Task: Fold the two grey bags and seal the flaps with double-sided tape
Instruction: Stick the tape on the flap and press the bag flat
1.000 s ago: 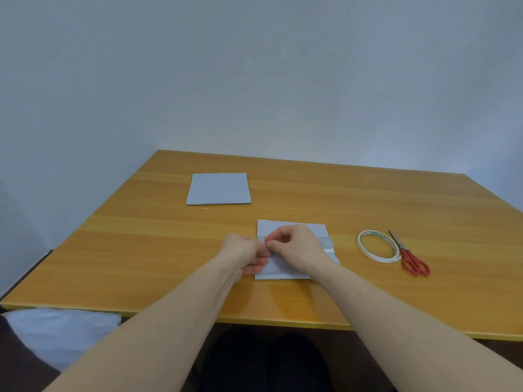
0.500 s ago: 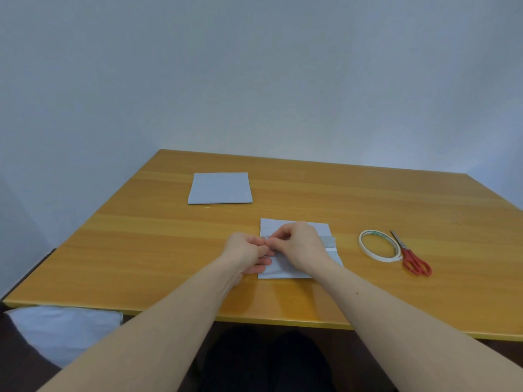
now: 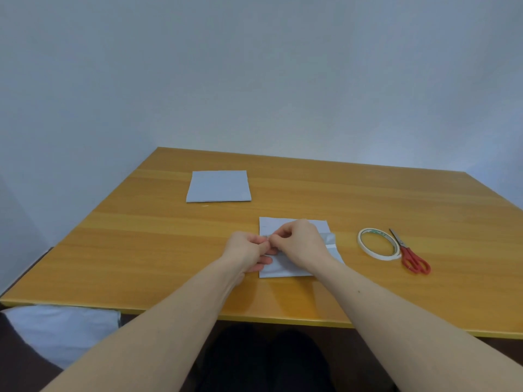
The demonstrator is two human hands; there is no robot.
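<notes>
Two grey bags lie on the wooden table [image 3: 311,188]: the far bag [image 3: 218,186] rests flat and alone toward the far left, well apart from the hands, and the near bag [image 3: 285,267] lies under them close to the near edge. Both hands meet over the near bag's left edge. The left hand [image 3: 249,251] has its fingers curled and looks to pinch the end of a strip [image 3: 329,238] that runs across the bag; the right hand [image 3: 301,244] is curled too, fingertips nipped together at the same spot, though exactly what each holds is too small to tell. I judge they are picking at the tape's backing there.

The bag looks thin, light and limp, likely to slide on the smooth wood, so it wants pressing down flat while the strip is taken at its very end with the fingertips. A roll of tape [image 3: 378,244] and red scissors [image 3: 410,254] sit touching each other to the right.

Against the earlier frames little differs: the hands have stayed over the same left end of the strip, with only small finger shifts, and nothing else has moved.
</notes>
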